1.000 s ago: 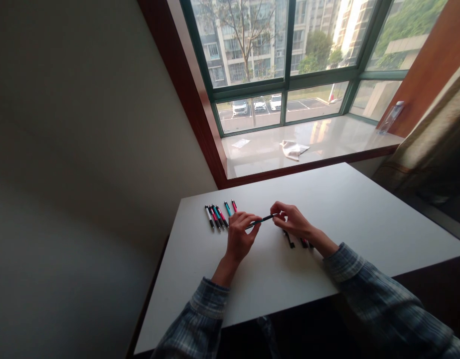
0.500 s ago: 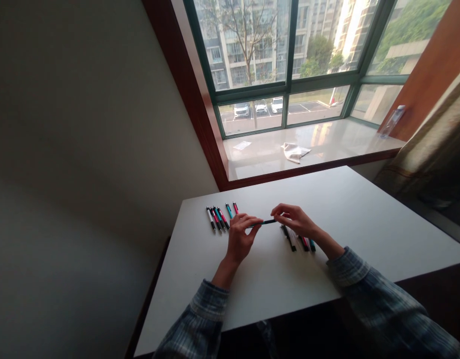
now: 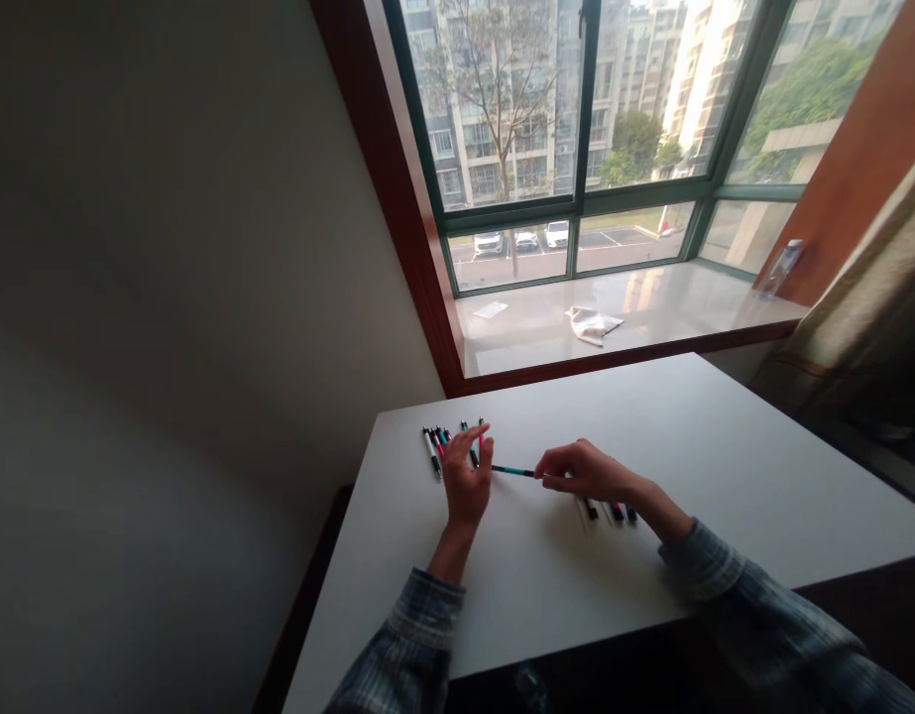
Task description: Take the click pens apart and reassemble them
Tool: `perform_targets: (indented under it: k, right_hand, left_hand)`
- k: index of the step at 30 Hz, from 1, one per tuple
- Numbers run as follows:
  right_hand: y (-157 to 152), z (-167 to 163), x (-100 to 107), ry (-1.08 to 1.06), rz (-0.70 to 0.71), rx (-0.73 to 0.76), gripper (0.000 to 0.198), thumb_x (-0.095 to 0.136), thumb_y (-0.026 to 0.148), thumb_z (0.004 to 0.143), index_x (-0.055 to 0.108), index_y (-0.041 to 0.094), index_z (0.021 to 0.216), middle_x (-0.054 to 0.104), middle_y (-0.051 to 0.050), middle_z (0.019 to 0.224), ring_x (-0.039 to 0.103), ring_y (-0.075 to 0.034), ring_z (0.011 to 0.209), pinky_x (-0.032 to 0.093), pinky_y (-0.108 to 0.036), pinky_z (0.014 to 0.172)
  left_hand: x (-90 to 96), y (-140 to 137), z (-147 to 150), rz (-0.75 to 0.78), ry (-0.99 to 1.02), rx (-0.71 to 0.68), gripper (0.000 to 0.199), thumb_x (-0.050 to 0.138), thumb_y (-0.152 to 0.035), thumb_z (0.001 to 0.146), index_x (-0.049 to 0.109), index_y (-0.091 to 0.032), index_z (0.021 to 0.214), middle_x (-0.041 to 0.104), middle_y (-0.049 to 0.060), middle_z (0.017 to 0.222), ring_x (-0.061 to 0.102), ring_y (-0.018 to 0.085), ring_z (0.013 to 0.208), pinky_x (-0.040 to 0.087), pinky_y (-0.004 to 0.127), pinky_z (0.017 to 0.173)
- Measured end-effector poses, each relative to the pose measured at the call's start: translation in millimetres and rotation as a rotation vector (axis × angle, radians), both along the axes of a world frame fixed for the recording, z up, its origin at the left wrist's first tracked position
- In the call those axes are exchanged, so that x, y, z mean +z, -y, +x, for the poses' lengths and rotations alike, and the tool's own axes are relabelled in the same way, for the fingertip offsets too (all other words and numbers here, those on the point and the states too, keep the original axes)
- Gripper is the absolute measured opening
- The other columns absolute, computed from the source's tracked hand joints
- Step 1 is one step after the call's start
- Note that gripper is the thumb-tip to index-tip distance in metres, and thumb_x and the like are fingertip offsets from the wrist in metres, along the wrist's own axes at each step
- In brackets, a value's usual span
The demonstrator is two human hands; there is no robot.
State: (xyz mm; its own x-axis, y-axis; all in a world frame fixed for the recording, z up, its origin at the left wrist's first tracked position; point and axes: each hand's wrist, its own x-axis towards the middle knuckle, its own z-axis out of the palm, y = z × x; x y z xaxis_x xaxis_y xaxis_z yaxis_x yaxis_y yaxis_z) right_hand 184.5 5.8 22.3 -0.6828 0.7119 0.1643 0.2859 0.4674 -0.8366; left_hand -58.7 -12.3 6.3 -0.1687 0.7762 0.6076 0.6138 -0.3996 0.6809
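The right hand (image 3: 587,471) pinches one end of a slim teal-and-black pen (image 3: 514,471) between thumb and fingers. The pen lies nearly level between the hands; its free end is just beside the left hand (image 3: 468,484), and whether they touch cannot be told. The left fingers are spread, thumb apart, gripping nothing visible.

The step in hand appears to be handling this single pen; the next move seems to call for a steady pinch and care around the neighbouring pens.

The right hand is palm down, its wrist angled in from the right; the left stands more upright. Beyond the left hand lies a white-barrelled pen with black grip (image 3: 431,454); dark-tipped pens (image 3: 592,510) lie partly beneath the right, on the smooth white surface (image 3: 546,585).
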Motion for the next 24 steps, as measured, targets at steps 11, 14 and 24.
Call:
perform_targets:
  k: [11, 14, 24]
  right_hand:
    - [19.8, -15.9, 13.5, 0.017, 0.037, -0.015, 0.027, 0.068, 0.046, 0.094, 0.071, 0.022, 0.107, 0.078, -0.004, 0.089, 0.074, -0.018, 0.079, 0.059, -0.031, 0.075]
    - [7.5, -25.3, 7.2, 0.115, 0.079, 0.001, 0.026, 0.068, 0.043, 0.095, 0.071, 0.022, 0.109, 0.078, -0.003, 0.090, 0.073, -0.018, 0.077, 0.056, -0.029, 0.070]
    - [-18.8, -106.5, -8.0, 0.365, 0.326, -0.046, 0.016, 0.066, 0.014, 0.091, 0.068, 0.018, 0.107, 0.074, -0.005, 0.085, 0.068, -0.017, 0.071, 0.040, -0.024, 0.062]
  left_hand:
    - [2.8, 1.7, -6.4, 0.045, 0.112, 0.171, 0.022, 0.054, -0.033, 0.101, 0.072, -0.023, 0.108, 0.075, 0.007, 0.110, 0.068, 0.025, 0.107, 0.051, 0.044, 0.099]
    - [2.9, 2.6, -5.5, 0.054, 0.089, 0.167, 0.021, 0.054, -0.032, 0.101, 0.072, -0.023, 0.106, 0.075, 0.006, 0.108, 0.069, 0.024, 0.105, 0.051, 0.043, 0.098]
    - [-2.6, 0.4, -5.9, 0.067, 0.066, 0.181, 0.021, 0.051, -0.026, 0.099, 0.072, -0.023, 0.102, 0.075, 0.005, 0.104, 0.068, 0.024, 0.102, 0.051, 0.041, 0.097]
